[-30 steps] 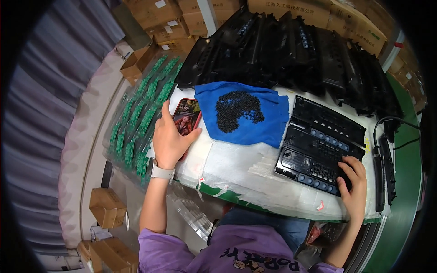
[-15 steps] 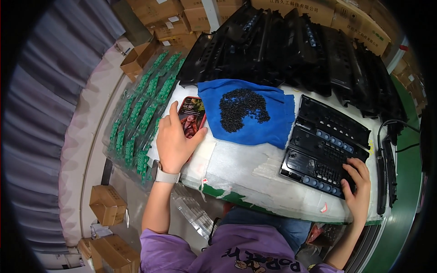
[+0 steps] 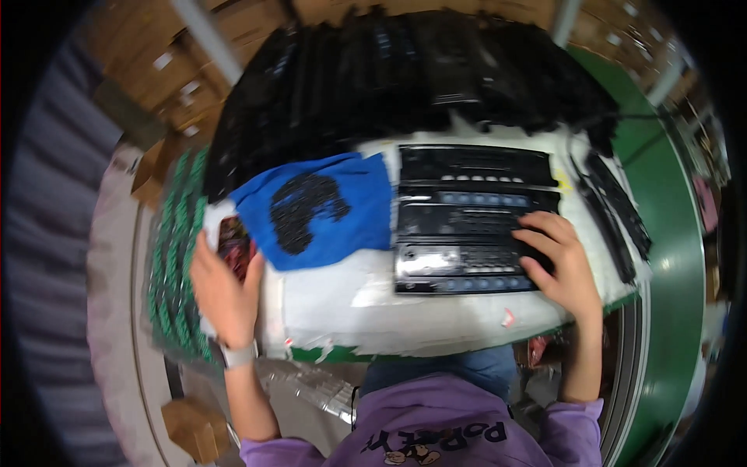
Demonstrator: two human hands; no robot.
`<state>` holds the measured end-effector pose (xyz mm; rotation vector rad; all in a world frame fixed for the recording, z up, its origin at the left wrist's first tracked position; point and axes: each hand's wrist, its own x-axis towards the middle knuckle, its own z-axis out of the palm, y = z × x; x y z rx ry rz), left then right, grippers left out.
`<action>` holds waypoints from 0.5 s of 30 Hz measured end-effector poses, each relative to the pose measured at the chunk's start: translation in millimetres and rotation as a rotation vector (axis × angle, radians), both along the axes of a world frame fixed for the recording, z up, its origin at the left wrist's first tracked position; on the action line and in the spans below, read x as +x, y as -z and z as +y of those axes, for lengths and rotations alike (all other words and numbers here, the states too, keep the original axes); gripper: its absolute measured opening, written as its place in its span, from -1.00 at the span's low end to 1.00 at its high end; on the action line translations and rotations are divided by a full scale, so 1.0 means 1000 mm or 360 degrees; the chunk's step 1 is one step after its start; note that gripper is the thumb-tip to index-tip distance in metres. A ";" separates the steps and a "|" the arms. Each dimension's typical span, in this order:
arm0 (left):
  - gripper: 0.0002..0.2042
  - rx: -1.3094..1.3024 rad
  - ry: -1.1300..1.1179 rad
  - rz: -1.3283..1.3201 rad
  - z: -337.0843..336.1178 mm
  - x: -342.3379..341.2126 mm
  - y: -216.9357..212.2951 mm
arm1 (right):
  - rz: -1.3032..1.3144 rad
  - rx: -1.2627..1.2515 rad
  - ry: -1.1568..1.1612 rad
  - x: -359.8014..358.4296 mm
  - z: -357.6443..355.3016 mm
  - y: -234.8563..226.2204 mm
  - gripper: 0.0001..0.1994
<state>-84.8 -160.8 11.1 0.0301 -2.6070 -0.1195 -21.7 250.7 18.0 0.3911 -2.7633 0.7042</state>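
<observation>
My left hand has its thumb and fingers along opposite edges of a smartphone lying on the white table cover. Its screen shows a dark reddish picture, blurred. At the right, my right hand rests over the right ends of the black plastic panels, thumb and fingers apart and slightly curved. These panels lie in a stack of rows, with blue-grey round buttons set along two of them. Between the hands a blue cloth bears a heap of tiny black parts, probably screws, too small to make out.
Many black plastic housings stand packed across the back. Trays of green circuit boards lie at the left edge. A black corded tool lies on the right. Cardboard boxes stand on the floor and behind the table.
The view has swung right, so everything sits further left and is blurred. My left hand stays at the phone, and my right hand stays at the panels' right end.
</observation>
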 end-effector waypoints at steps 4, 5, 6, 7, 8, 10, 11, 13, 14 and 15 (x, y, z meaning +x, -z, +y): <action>-0.32 0.0222 0.0478 0.0192 0.043 0.006 -0.023 | 0.0051 -0.0024 -0.0055 -0.001 0.010 0.001 -0.72; -0.33 0.0323 0.0746 0.0153 0.057 0.006 -0.025 | 0.0062 -0.0010 -0.0020 0.001 0.014 0.001 -0.72; -0.34 0.0337 0.1001 0.0037 0.074 0.005 -0.030 | 0.0066 -0.0004 -0.0017 0.002 0.017 -0.001 -0.72; -0.35 0.0336 0.1244 -0.0083 0.090 0.004 -0.035 | 0.0071 -0.0006 -0.0026 0.002 0.018 -0.001 -0.73; -0.33 0.0326 0.1443 -0.0204 0.103 0.001 -0.033 | 0.0097 0.0017 -0.0034 0.001 0.018 -0.002 -0.74; -0.30 0.0169 0.1683 -0.0429 0.131 -0.005 -0.033 | 0.0080 0.0039 -0.0049 0.001 0.019 -0.006 -0.74; -0.29 0.0019 0.1700 -0.0527 0.139 -0.005 -0.037 | 0.0058 0.0044 -0.0095 -0.002 0.016 -0.008 -0.75; -0.27 -0.0009 0.1776 -0.0587 0.150 -0.014 -0.034 | 0.0110 0.0080 -0.0117 -0.011 0.012 -0.014 -0.75; -0.29 -0.0022 0.1787 -0.0578 0.157 -0.018 -0.033 | 0.0173 0.0103 -0.0135 -0.016 0.011 -0.017 -0.76; -0.30 -0.0036 0.1795 -0.0569 0.163 -0.023 -0.032 | 0.0237 0.0127 -0.0155 -0.023 0.009 -0.019 -0.76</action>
